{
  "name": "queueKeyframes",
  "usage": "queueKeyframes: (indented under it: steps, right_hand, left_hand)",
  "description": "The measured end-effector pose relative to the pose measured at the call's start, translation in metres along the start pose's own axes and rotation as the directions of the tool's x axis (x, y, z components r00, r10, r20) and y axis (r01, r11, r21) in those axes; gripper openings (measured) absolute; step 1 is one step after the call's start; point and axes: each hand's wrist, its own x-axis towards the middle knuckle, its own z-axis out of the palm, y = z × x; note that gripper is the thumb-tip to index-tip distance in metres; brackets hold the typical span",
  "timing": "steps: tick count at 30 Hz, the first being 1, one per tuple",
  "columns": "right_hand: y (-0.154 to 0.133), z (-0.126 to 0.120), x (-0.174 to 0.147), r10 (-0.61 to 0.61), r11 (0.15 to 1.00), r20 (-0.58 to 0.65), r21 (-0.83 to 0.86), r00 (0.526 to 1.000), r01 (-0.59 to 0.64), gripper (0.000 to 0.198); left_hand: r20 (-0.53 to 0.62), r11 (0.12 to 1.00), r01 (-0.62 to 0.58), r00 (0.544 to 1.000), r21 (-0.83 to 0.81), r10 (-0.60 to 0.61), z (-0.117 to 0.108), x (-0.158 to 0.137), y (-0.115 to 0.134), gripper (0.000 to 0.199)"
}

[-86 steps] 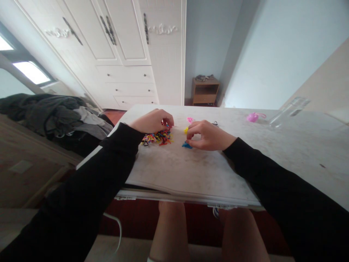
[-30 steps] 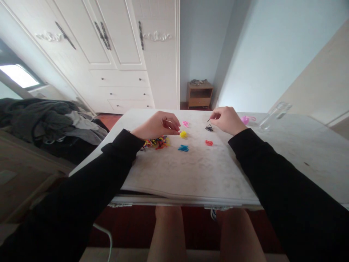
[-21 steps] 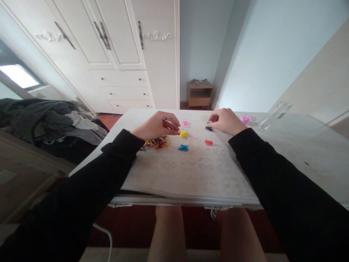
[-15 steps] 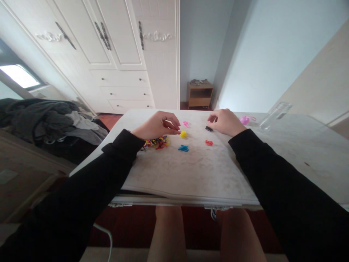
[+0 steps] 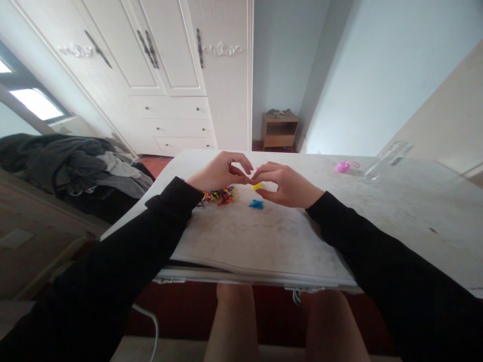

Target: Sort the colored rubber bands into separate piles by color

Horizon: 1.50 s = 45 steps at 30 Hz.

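My left hand [image 5: 222, 172] pinches a tiny reddish rubber band [image 5: 250, 182] between thumb and fingertips above the white tabletop; the band is barely visible. My right hand [image 5: 285, 185] meets those fingertips from the right, its index finger touching there and its thumb held apart below. Just under the hands lies a small yellow cluster of rubber bands [image 5: 257, 186], partly hidden. A blue cluster [image 5: 256, 204] sits nearer to me. Beside my left wrist is a mixed multicoloured pile [image 5: 221, 195]. A trace of pink bands shows behind the fingers.
On the right of the table [image 5: 279, 246] are a pink round object with a loop [image 5: 342, 166] and a clear glass bottle [image 5: 388, 161] lying tilted. Dark clothes [image 5: 75, 166] are heaped at the left. A white wardrobe [image 5: 169, 75] and a small wooden cabinet [image 5: 279, 131] stand beyond.
My right hand has moved left from the black cluster to my left fingertips, and it now covers the black and red clusters. My left hand stays nearly in place.
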Motion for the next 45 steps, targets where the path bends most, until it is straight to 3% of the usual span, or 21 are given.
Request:
queueKeyframes:
  steps: [4,9,16,21,28,34,38,45]
  right_hand:
    - [0.006,0.0,-0.001,0.041,0.999,-0.024,-0.03,0.999,-0.041,0.013]
    - [0.03,0.003,-0.005,0.251,0.953,-0.099,-0.148,0.963,-0.264,0.019]
    - [0.05,0.013,-0.006,0.379,0.908,-0.019,-0.187,0.925,-0.375,0.038]
    - [0.044,0.011,-0.004,0.378,0.908,-0.042,-0.18,0.925,-0.379,0.037]
    - [0.03,-0.002,-0.001,0.309,0.929,-0.156,-0.159,0.938,-0.333,0.027]
    - [0.036,0.007,-0.006,0.329,0.922,0.002,-0.217,0.944,-0.321,0.026]
    - [0.036,0.013,-0.008,0.381,0.903,0.112,-0.257,0.918,-0.344,0.026]
    - [0.031,0.014,-0.008,0.498,0.827,0.109,-0.358,0.86,-0.434,0.034]
  left_hand:
    - [-0.019,1.0,0.006,1.0,0.019,-0.006,0.0,0.0,-0.003,0.027]
    - [-0.052,0.999,0.042,0.998,0.008,-0.041,-0.001,0.001,-0.007,0.028]
    - [-0.042,0.999,0.041,0.998,0.011,-0.041,0.0,0.003,-0.007,0.023]
    - [-0.085,0.993,0.022,0.996,0.12,-0.012,-0.002,0.004,-0.005,0.018]
    - [-0.1,0.999,0.036,0.994,0.027,-0.033,0.0,0.004,-0.003,0.022]
    - [-0.099,0.998,0.056,0.994,0.028,-0.053,0.0,0.003,-0.004,0.023]
    - [-0.098,0.997,0.068,0.993,0.04,-0.064,0.0,0.003,-0.003,0.024]
    - [-0.098,0.995,0.087,0.992,0.04,-0.083,0.0,0.003,-0.005,0.029]
